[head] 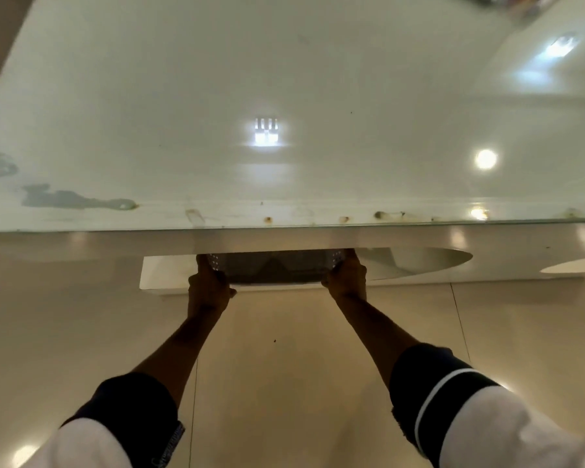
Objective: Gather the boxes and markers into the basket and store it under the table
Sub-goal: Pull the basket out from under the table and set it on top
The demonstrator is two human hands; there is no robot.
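The storing step is in hand: the basket [274, 266] is held low, half under the bench [284, 113] edge, each side clamped in the grip of the left hand [207, 282] and right hand [347, 273]. Next, it is to be set down on the floor [284, 349] and released; its contents cannot be seen

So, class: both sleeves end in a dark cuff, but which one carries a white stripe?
The right sleeve: a white stripe runs across its dark cuff. The left sleeve has a plain dark cuff without any stripe.
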